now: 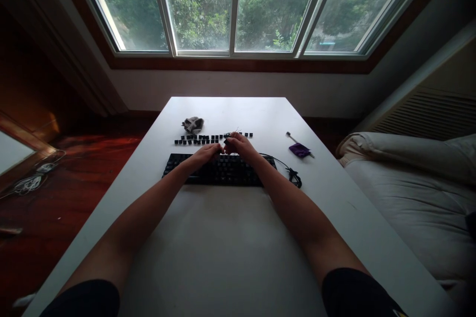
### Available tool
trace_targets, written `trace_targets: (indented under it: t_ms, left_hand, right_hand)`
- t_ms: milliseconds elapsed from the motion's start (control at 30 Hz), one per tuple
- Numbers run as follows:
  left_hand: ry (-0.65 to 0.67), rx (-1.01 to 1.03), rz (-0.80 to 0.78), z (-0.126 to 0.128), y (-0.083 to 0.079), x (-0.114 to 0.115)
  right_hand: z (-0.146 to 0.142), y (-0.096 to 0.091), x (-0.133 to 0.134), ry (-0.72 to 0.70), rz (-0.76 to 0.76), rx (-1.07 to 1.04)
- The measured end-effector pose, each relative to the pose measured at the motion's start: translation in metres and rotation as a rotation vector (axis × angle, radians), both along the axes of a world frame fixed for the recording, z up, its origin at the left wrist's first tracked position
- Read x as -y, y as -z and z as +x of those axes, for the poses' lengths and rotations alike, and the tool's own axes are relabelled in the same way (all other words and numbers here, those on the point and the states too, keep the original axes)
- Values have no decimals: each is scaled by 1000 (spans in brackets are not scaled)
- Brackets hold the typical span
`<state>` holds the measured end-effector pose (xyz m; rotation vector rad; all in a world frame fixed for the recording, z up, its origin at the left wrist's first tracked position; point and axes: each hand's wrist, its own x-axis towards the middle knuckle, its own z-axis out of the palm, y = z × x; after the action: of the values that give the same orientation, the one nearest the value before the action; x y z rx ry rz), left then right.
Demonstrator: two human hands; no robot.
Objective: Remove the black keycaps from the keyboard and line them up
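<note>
A black keyboard (pixel 223 173) lies on the white table beneath both hands. My left hand (pixel 208 152) is closed in a pinch above its back edge; what its fingertips hold, if anything, is too small to make out. Close beside it, my right hand (pixel 240 145) pinches a small black keycap (pixel 226 142). Thin wires show around the right fingers, their source partly hidden. Behind the hands, loose black keycaps (pixel 197 139) stand in two rows, partly covered by the right hand.
A crumpled grey cloth (pixel 193 125) lies behind the keycaps. To the right are a small brush (pixel 290 136), a purple cloth (pixel 299 150) and the keyboard's bundled cable (pixel 294 177). The white table (pixel 223 247) faces a window; a cushioned seat (pixel 409 193) stands at right.
</note>
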<state>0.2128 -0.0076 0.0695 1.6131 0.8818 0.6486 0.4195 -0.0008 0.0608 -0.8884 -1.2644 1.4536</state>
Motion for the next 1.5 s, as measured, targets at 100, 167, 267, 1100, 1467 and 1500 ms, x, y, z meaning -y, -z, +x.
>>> trace_targets:
  t_ms: [100,167,267,1100,1467,1500]
  left_hand:
    - [15,72,-25,-2,-9,6]
    - [6,42,7,-1,-13,6]
    - [-62,-93,100,3,-12,5]
    - [-166,-103,276,7,15,0]
    - [-281,60,104,9,13,-5]
    - [-291,68,134,8,15,-7]
  right_hand:
    - [0,-5,2,45,-10,-8]
    - [-1,-7,3,53,4,6]
    - [-3,-7,3,53,45,43]
    - [-18,2,5,163,34,29]
    - [-9,-1,0,251,-59,-21]
    - [-7,-1,-1,273,-67,-27]
